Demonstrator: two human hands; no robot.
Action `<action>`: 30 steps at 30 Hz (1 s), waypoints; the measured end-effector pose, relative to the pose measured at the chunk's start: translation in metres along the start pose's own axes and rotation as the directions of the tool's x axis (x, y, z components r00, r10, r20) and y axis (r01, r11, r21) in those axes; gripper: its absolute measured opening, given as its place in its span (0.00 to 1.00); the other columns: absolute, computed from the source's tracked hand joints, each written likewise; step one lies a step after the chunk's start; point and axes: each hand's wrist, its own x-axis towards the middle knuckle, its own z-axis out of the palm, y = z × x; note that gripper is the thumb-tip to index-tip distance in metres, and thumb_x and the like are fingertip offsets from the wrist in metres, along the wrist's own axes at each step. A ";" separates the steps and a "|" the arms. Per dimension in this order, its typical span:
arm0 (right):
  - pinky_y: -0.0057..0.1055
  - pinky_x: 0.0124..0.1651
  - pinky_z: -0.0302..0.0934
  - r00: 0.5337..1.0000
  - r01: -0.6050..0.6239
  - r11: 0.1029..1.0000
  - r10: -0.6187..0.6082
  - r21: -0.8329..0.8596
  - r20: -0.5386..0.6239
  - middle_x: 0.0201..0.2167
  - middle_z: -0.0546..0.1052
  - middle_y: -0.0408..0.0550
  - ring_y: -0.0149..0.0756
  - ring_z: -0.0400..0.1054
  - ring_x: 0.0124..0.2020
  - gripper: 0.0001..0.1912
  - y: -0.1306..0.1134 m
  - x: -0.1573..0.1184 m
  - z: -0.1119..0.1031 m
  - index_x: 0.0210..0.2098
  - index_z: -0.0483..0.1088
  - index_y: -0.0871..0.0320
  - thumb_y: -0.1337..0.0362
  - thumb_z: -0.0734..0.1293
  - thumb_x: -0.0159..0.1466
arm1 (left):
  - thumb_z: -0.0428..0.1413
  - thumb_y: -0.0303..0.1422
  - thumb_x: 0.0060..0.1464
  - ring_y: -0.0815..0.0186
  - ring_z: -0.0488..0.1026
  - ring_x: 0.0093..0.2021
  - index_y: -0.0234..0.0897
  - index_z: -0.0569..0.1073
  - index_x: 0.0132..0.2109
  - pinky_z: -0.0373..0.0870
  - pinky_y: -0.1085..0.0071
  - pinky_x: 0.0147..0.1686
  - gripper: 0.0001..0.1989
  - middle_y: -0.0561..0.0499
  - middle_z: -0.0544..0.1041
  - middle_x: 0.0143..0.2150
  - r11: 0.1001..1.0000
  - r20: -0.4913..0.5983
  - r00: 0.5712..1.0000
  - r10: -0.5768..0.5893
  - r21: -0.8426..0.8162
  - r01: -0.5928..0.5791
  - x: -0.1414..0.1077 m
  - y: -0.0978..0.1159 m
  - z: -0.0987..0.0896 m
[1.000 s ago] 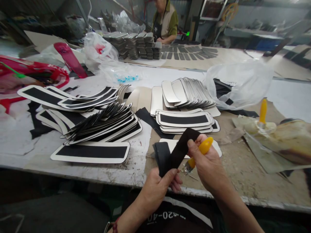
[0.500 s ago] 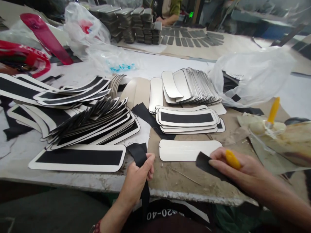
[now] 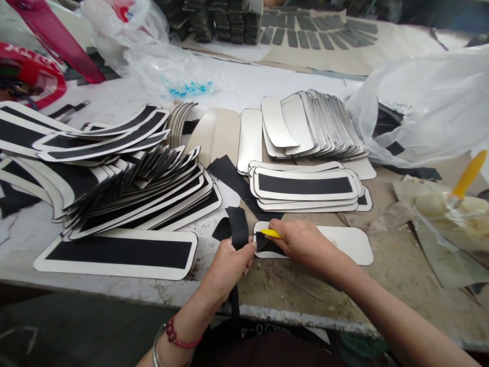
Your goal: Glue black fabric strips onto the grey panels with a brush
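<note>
A white panel with rounded ends [image 3: 346, 239] lies on the table in front of me. Over its left part is a black strip [image 3: 263, 243], partly hidden under my right hand [image 3: 305, 243]. That hand is closed around a yellow-handled tool [image 3: 271, 233], whose working end I cannot make out, and its fingers press on the strip. Beside the panel's left end, my left hand [image 3: 229, 265] is closed on a bunch of black strips [image 3: 239, 224]. Their tops curl above the fist and a tail hangs below it; the left fingertips touch the panel's edge.
White panels with black strips [image 3: 114, 252] are heaped at left; a smaller pile [image 3: 305, 183] stands behind the work panel. Plain white panels [image 3: 324, 125] fan out farther back. At right are a glue-smeared container with a yellow-handled brush [image 3: 469, 176] and a clear plastic bag [image 3: 424, 102].
My right hand has moved left, bringing its black strip and yellow-handled tool onto the white panel's left end. My left hand has shifted slightly right to that end. The view has tilted down.
</note>
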 end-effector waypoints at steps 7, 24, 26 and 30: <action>0.31 0.27 0.44 1.000 0.020 1.000 -0.020 0.005 0.000 0.32 0.77 0.50 0.41 0.71 0.32 0.08 0.002 0.001 0.000 0.37 0.68 0.58 0.63 0.58 0.66 | 0.53 0.37 0.46 0.75 0.54 0.14 0.37 0.62 0.24 0.49 0.78 0.13 0.11 0.59 0.59 0.15 0.999 -0.031 0.998 -0.046 0.011 0.046 0.001 0.004 0.002; 0.30 0.31 0.56 0.999 0.029 0.999 -0.028 0.021 -0.015 0.32 0.77 0.55 0.44 0.72 0.35 0.09 -0.004 0.001 -0.003 0.40 0.68 0.60 0.65 0.58 0.65 | 0.59 0.37 0.44 0.69 0.63 0.20 0.34 0.71 0.25 0.59 0.75 0.21 0.10 0.55 0.68 0.19 0.968 -0.113 0.983 0.144 0.223 -0.116 0.016 0.003 0.004; 0.30 0.32 0.56 0.999 0.031 0.999 -0.031 0.025 -0.026 0.33 0.77 0.54 0.44 0.72 0.36 0.10 0.000 -0.007 -0.005 0.40 0.68 0.59 0.62 0.59 0.65 | 0.59 0.37 0.45 0.67 0.66 0.25 0.34 0.72 0.27 0.62 0.74 0.26 0.09 0.53 0.72 0.23 0.962 -0.095 0.980 0.176 0.228 -0.150 0.016 0.002 0.004; 0.29 0.32 0.54 0.998 -0.058 0.997 0.059 0.051 -0.022 0.32 0.76 0.50 0.41 0.71 0.34 0.10 0.035 -0.045 -0.001 0.35 0.69 0.56 0.57 0.60 0.64 | 0.60 0.39 0.43 0.68 0.64 0.21 0.35 0.70 0.24 0.60 0.74 0.22 0.12 0.54 0.70 0.20 0.971 -0.113 0.982 0.154 0.200 -0.129 0.010 0.000 0.003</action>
